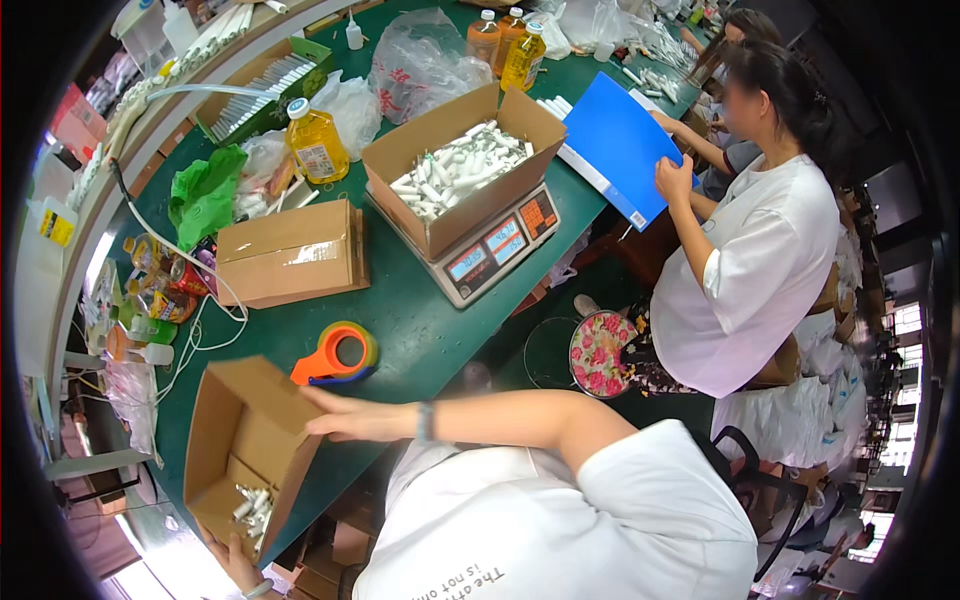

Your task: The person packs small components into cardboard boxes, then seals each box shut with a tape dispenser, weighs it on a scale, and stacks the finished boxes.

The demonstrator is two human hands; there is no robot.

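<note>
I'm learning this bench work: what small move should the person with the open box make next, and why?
Probably level the open box on the green table: it looks tipped, with its few white pieces bunched at the end near the left hand, while the right hand is at its side wall.

green table [450, 340] | scale [502, 246] | closed carton [285, 258] | tape dispenser [325, 360] | yellow bottle [318, 152]

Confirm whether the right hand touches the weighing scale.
Apart: the head view shows a wide stretch of green tabletop between the right hand and weighing scale.
</note>
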